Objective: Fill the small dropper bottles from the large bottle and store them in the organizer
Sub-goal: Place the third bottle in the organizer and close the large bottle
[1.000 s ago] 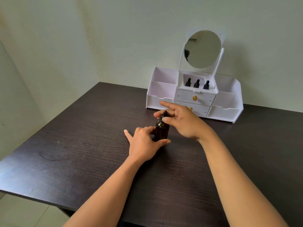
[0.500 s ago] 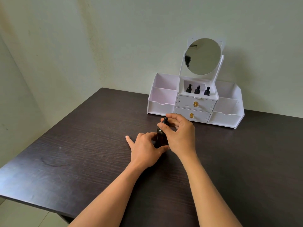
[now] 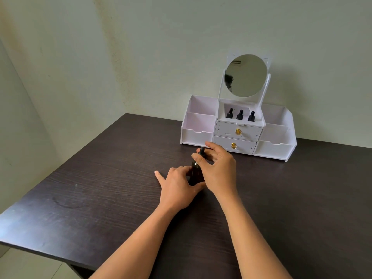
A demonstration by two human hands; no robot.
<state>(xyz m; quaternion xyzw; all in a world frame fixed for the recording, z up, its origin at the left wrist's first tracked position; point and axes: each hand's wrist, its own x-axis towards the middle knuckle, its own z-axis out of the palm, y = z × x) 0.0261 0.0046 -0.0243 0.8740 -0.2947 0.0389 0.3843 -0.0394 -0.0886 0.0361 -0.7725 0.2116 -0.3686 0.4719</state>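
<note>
A large dark amber bottle [image 3: 195, 172] with a black dropper cap [image 3: 202, 151] stands upright on the dark table [image 3: 100, 198]. My left hand [image 3: 178, 188] grips the bottle's body from the left. My right hand [image 3: 216, 168] pinches the cap between thumb and fingers. Three small black-capped dropper bottles [image 3: 240, 114] stand side by side in the top middle compartment of the white organizer [image 3: 198, 135] at the back.
The organizer carries a round mirror [image 3: 245, 75] and two closed drawers with gold knobs [image 3: 238, 132]; its side compartments are open. Walls close the left and the back. The table's near edge runs along the lower left.
My right hand has drawn in from a reach over the cap and closed its thumb and fingers on it. The left hand and bottle have stayed put. The view has tilted up.
</note>
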